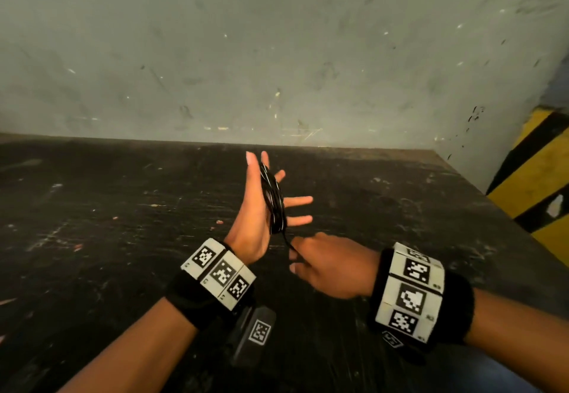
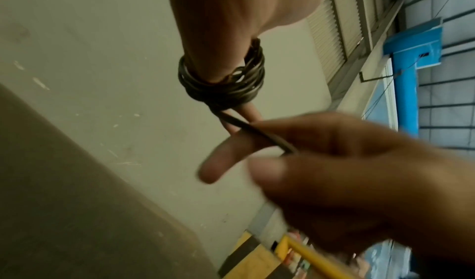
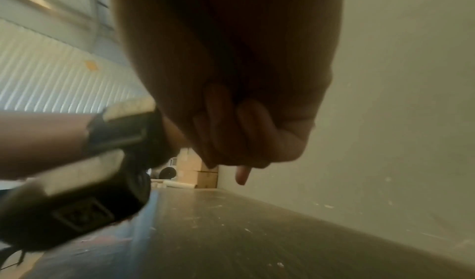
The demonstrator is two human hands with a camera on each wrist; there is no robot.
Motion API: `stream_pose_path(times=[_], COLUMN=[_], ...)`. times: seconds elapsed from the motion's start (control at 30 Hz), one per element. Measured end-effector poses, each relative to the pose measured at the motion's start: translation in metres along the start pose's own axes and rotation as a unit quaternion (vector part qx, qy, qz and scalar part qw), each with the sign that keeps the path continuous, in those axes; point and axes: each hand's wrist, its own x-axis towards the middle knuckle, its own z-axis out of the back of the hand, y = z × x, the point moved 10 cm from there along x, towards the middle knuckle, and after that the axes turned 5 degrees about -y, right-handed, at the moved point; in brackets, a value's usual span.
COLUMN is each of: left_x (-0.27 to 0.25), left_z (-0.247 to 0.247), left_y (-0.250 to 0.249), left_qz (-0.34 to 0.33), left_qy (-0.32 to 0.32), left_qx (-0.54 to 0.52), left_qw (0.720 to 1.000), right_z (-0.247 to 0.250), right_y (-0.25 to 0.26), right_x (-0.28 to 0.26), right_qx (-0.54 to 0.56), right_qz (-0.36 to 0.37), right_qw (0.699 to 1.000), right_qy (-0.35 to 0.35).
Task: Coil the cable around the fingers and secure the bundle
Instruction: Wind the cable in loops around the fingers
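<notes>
A thin black cable [image 1: 272, 198] is wound in several turns around the straight fingers of my left hand [image 1: 254, 205], which is held upright above the table with the fingers spread. In the left wrist view the coil [image 2: 222, 81] sits as a tight band around the fingers of that hand [image 2: 231, 19]. A short tail [image 2: 257, 135] runs from the coil down to my right hand [image 1: 295, 255], which pinches it between thumb and fingers just below the left palm. The right wrist view shows only the curled fingers of my right hand [image 3: 244, 125]; the cable is hidden there.
A scuffed black table [image 1: 123, 208] lies under both hands, with a grey wall [image 1: 277, 54] right behind it. The table's right edge runs beside a yellow-and-black striped barrier [image 1: 535, 177]. Both wrists wear marker bands [image 1: 220, 272].
</notes>
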Motion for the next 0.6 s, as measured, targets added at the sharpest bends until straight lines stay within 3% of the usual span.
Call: stream_pose_path(times=[0.17, 0.3, 0.43, 0.6], left_x=[0.010, -0.012, -0.059, -0.086], left_z=[0.025, 0.030, 0.005, -0.017], left_y=[0.033, 0.072, 0.080, 0.060], left_qz=[0.044, 0.081, 0.163, 0.212], left_qy=[-0.063, 0.051, 0.193, 0.287], left_qx=[0.155, 0.304, 0.273, 0.139], left_qw=[0.985, 0.948, 0.928, 0.924], right_z=[0.004, 0.043, 0.099, 0.133], right_y=[0.024, 0.041, 0.021, -0.021], right_x=[-0.016, -0.022, -0.013, -0.004], right_qx=[-0.049, -0.079, -0.121, -0.132], right_qz=[0.037, 0.110, 0.139, 0.110], right_qw=[0.997, 0.991, 0.982, 0.975], right_qy=[0.041, 0.015, -0.037, -0.139])
